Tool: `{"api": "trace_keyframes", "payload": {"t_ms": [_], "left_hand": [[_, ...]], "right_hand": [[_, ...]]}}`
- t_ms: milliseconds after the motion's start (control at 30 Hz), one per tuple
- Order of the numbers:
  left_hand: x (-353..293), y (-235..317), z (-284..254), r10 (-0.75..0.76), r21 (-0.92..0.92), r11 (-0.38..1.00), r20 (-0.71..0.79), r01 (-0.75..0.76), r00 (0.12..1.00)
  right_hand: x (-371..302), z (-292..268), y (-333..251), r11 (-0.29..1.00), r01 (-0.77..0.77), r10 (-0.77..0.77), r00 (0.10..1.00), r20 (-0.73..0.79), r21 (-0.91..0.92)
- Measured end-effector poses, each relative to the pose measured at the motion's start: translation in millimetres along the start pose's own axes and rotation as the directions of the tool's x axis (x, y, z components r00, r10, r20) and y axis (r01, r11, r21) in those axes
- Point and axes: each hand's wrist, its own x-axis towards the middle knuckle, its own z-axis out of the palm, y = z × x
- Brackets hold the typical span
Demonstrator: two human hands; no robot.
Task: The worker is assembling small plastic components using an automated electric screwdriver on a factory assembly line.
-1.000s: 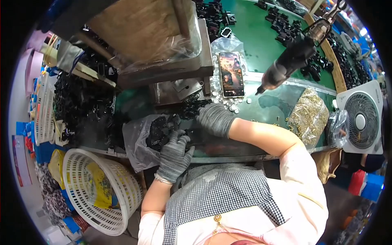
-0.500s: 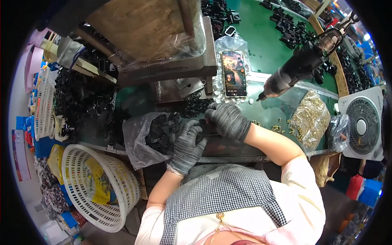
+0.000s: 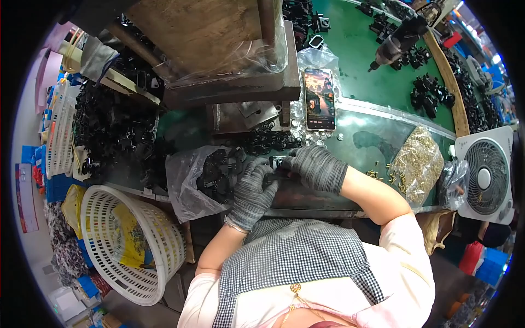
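Observation:
Both my hands wear grey knit gloves and meet at the table's near edge. Between them is a small black part, mostly covered by fingers, with a silvery top showing. My left hand is closed round its left side. My right hand pinches it from the right. Just left of my hands, a clear plastic bag lies open with black parts in it. Beyond my fingers sits a pile of black rings, beside small silvery discs.
A metal press stands ahead on the left, next to an upright phone. A power screwdriver hangs at far right. A bag of brass screws, a fan and a white basket flank the table.
The hanging screwdriver has swung away toward the far right. My right hand has shifted slightly right and nearer, and a silvery piece now shows between my hands.

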Motion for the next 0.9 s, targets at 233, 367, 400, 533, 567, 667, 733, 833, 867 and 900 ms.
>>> {"api": "trace_keyframes", "payload": {"t_ms": [233, 367, 400, 533, 567, 667, 733, 833, 867, 900], "left_hand": [[10.4, 0.0, -12.9, -0.011, -0.157, 0.988, -0.009, 0.009, 1.0], [26.7, 5.2, -22.4, -0.063, -0.175, 0.983, -0.082, 0.048, 0.995], [33.5, 5.5, -23.7, -0.073, -0.185, 0.981, -0.103, 0.053, 0.992], [68.1, 0.7, -26.4, -0.061, -0.077, 0.996, -0.262, 0.042, 0.963], [78.0, -7.2, -26.0, -0.064, -0.074, 0.996, -0.265, 0.046, 0.962], [100.6, -37.8, -17.5, -0.034, -0.12, 0.993, -0.346, -0.009, 0.938], [102.3, -26.6, -16.4, -0.027, -0.082, 0.997, -0.338, -0.001, 0.941], [103.3, -17.2, -15.0, -0.013, -0.002, 1.0, -0.332, 0.014, 0.943], [102.7, -18.5, -15.8, -0.015, -0.015, 1.0, -0.343, 0.01, 0.939], [102.2, -19.1, -17.2, -0.016, -0.029, 1.0, -0.356, 0.006, 0.935]], "right_hand": [[15.4, -2.0, 10.6, 0.769, 0.196, -0.012, 0.956, -0.292, 0.609], [22.5, -12.8, 11.8, 0.749, 0.162, 0.002, 0.969, -0.246, 0.643], [23.6, -16.0, 11.3, 0.747, 0.169, -0.009, 0.97, -0.244, 0.643], [21.0, -29.0, 9.0, 0.986, 0.155, -0.164, 0.836, -0.524, -0.062], [17.6, -33.2, 7.9, 0.993, 0.09, -0.116, 0.85, -0.513, -0.076], [6.9, -42.3, 9.7, 0.993, -0.034, -0.026, 0.868, -0.495, -0.111], [-2.8, -43.6, 16.9, 0.998, 0.023, -0.052, 0.849, -0.527, -0.062], [-19.9, -34.8, 28.6, 0.996, 0.079, -0.082, 0.847, -0.525, -0.028], [-25.3, -31.0, 30.0, 0.994, 0.112, -0.104, 0.855, -0.508, -0.016], [-29.8, -28.9, 30.0, 0.989, 0.145, -0.128, 0.862, -0.491, -0.004]]}}
